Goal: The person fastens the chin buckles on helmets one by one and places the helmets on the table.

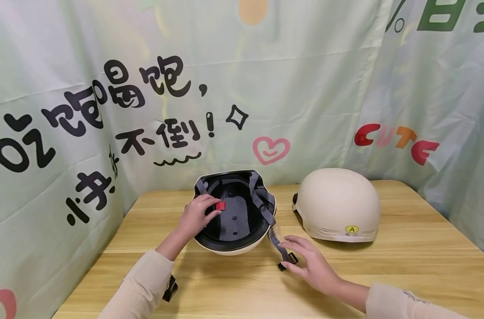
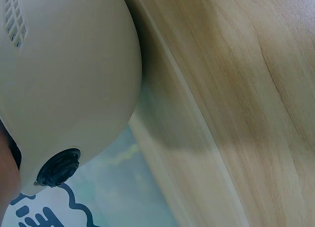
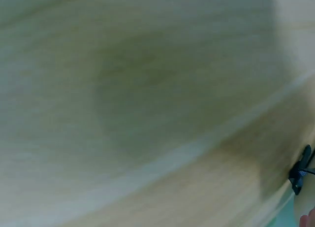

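Observation:
A cream helmet point(image 1: 230, 253) lies upside down on the wooden table, its black lining and grey mesh padding facing up. My left hand point(image 1: 196, 215) reaches over its left rim and pinches a small red tab point(image 1: 221, 206) between thumb and fingers. In the left wrist view, the helmet's outer shell point(image 2: 74, 79) fills the left side. Grey straps point(image 1: 262, 204) run along the right inside of the helmet and hang over the rim to a black buckle point(image 1: 288, 261). Close by that buckle is my right hand point(image 1: 314, 266), fingers spread and loosely bent.
A second cream helmet point(image 1: 337, 204), with a yellow sticker marked A point(image 1: 351, 229), stands upright at the right. Behind the wooden table point(image 1: 234, 288) hangs a printed curtain point(image 1: 306, 88). A black object point(image 1: 170, 289) shows beside the left sleeve.

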{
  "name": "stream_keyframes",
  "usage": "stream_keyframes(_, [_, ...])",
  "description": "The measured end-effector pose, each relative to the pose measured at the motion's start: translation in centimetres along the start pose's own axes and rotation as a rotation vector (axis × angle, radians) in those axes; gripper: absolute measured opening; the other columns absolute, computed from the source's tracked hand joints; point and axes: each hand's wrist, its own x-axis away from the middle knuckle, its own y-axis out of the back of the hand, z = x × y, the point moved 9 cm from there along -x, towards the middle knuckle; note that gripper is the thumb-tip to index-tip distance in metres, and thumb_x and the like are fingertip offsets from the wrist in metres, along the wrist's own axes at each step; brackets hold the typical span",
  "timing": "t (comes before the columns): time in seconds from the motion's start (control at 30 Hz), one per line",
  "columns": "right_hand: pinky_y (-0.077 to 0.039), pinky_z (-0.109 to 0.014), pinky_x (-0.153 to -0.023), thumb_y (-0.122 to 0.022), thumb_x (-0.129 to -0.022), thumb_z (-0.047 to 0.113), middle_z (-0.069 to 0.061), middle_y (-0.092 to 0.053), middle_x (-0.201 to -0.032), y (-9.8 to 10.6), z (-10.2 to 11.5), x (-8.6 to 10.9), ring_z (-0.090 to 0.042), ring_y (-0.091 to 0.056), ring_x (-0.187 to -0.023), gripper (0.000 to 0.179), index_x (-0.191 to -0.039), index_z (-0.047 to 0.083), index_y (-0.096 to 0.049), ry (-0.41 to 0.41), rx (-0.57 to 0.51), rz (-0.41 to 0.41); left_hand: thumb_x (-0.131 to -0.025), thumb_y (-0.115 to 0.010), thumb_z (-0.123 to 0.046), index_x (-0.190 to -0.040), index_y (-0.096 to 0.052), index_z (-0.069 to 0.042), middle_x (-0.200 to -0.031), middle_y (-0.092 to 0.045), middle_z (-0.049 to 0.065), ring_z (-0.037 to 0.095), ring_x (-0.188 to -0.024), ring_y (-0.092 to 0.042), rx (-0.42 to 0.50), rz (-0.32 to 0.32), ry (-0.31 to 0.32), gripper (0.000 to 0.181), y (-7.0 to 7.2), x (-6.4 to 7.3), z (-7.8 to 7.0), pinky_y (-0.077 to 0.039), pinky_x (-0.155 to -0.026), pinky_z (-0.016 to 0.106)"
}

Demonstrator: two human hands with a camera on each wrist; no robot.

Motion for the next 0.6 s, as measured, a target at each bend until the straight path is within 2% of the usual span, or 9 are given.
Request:
stream_keyframes(0.23, [-0.054,-0.043,-0.079,-0.078,-0.069,0.013,-0.009,-0.063,-0.111,-0.6,0.0,1.0,-0.025,-0.06,-0.097,0.038,-0.106,0.015,-0.069,0.034,0.04,0.096,-0.07,-0.079,-0.012,-0.094,-0.072,-0.004,-0.089,-0.067,0.006,0.022,-0.083,-0.063,-0.004,-0.003,-0.005,0.026,0.1,-0.1,-0.2,-0.054,-0.071,0.036])
stream_keyframes(0.43, [-0.055,-0.038,-0.076,-0.076,-0.072,0.013,-0.01,-0.064,-0.109,-1.5,0.1,1.5,-0.022,-0.06,-0.093,0.036,-0.107,0.017,-0.069,0.086,0.037,0.19,-0.07,-0.08,-0.012,-0.094,-0.072,-0.005,-0.088,-0.067,0.005,0.021,-0.082,-0.063,-0.004,-0.003,-0.014,0.026,0.2,0.0,-0.3,-0.054,-0.071,0.036])
stream_keyframes(0.6, [-0.054,-0.037,-0.075,-0.075,-0.071,0.009,-0.006,-0.065,-0.106,-1.5,0.2,1.7,-0.022,-0.06,-0.093,0.034,-0.104,0.018,-0.071,0.123,0.045,0.211,-0.069,-0.08,-0.013,-0.093,-0.072,-0.005,-0.087,-0.067,0.005,0.02,-0.081,-0.062,-0.011,-0.009,-0.023,0.026,0.2,0.0,-0.4,-0.053,-0.071,0.035])
